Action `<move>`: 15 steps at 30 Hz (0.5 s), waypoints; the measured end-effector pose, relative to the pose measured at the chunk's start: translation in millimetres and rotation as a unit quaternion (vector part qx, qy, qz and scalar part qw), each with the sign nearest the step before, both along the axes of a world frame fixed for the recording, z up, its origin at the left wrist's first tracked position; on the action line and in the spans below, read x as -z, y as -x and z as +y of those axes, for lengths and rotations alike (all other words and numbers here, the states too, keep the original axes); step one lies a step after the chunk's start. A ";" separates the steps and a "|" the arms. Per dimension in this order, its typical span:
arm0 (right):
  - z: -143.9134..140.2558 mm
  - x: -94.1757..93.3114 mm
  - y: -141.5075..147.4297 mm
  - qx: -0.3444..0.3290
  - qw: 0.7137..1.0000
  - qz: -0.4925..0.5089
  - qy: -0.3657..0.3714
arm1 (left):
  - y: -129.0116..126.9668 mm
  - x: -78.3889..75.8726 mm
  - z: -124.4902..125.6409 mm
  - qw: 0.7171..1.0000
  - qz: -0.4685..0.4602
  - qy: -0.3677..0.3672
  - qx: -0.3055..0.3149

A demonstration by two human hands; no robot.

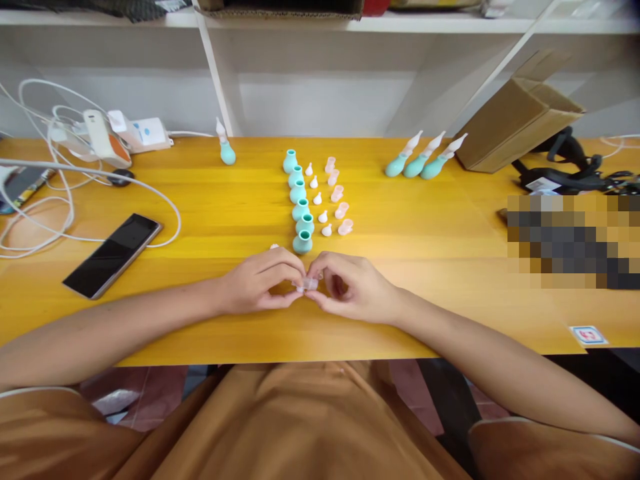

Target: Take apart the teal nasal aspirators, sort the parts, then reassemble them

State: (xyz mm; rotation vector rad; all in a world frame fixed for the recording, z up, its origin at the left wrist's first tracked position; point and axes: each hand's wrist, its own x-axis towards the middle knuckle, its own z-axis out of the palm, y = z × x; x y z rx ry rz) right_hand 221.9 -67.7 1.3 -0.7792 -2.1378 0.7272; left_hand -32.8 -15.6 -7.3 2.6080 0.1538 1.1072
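Observation:
Close to the table's front, my left hand (267,280) and my right hand (357,287) meet, thumb and fingertips pinched. My right hand grips a small clear plastic connector (311,284). At its left end, my left fingertips pinch a small whitish piece (299,289), mostly covered by the fingers. Just beyond the hands stand several teal rubber bulbs (299,192) in a line, mouths up. Beside them run a row of small white tips (317,198) and a row of pinkish clear connectors (337,194). Another white bit (274,247) peeks out behind my left hand.
Three assembled bulb aspirators (415,165) lie at the right rear, and one (227,152) at the left rear. A phone (113,257), white cables (70,193) and chargers (150,133) occupy the left. An open cardboard box (515,120) leans at the back right.

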 end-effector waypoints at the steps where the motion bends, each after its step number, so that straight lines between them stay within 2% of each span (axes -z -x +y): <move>1: -0.2 0.0 0.1 0.003 1.000 0.002 0.001 | 0.2 0.0 -0.4 1.000 0.002 0.003 0.002; 4: 0.5 -1.1 -1.4 0.017 1.000 0.017 0.014 | 2.4 -0.2 -1.0 0.999 0.008 0.027 -0.017; 9: 7.3 -5.5 -11.3 0.069 0.996 0.056 0.026 | 9.2 -4.6 2.5 0.993 0.021 0.043 -0.111; 15: 13.7 -4.5 -17.9 0.091 0.992 0.070 0.053 | 10.7 -6.6 7.1 0.980 0.128 0.040 -0.150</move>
